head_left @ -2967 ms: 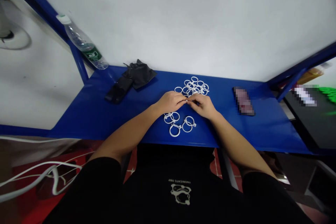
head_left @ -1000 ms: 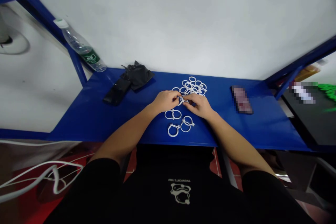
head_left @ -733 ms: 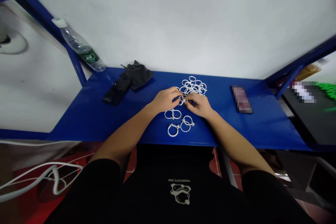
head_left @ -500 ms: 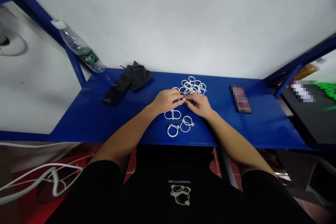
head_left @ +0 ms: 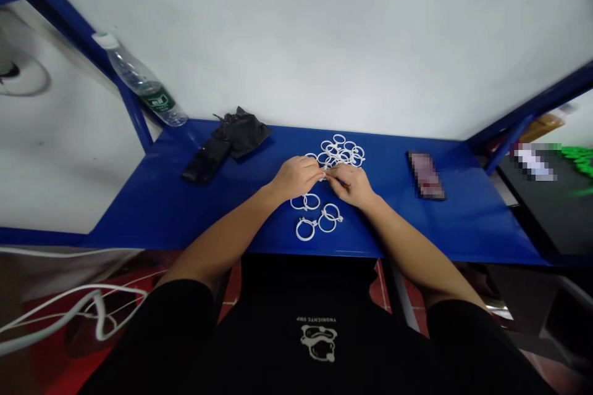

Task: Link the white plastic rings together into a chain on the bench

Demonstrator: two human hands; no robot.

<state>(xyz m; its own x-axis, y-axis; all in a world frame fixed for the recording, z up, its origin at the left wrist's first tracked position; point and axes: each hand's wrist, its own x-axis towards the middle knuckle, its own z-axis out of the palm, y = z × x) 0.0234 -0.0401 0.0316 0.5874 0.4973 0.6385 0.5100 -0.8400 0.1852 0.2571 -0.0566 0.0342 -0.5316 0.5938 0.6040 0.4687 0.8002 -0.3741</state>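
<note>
My left hand (head_left: 297, 176) is closed, thumb against fingers, at the middle of the blue table. Opposite it, the fingertips of my right hand (head_left: 349, 184) are pinched together and almost touch the left ones. Between the two sets of fingertips shows a bit of a white plastic ring (head_left: 323, 178), mostly hidden by the fingers. Just behind my hands lies a pile of white rings (head_left: 345, 153) with small tabs. Closer to me lie linked rings (head_left: 311, 202), another linked pair (head_left: 328, 222) and a ring with a tab (head_left: 304, 230).
A phone (head_left: 426, 174) lies to the right on the blue table (head_left: 467, 222). At the left are a black pouch (head_left: 241, 133), a dark flat object (head_left: 206, 162) and a leaning plastic bottle (head_left: 139, 80). A white wall (head_left: 315, 43) rises behind the table.
My left thumb and fingers have drawn closer together around the small white part. Both hands stay in nearly the same place, and the rings on the table lie as before.
</note>
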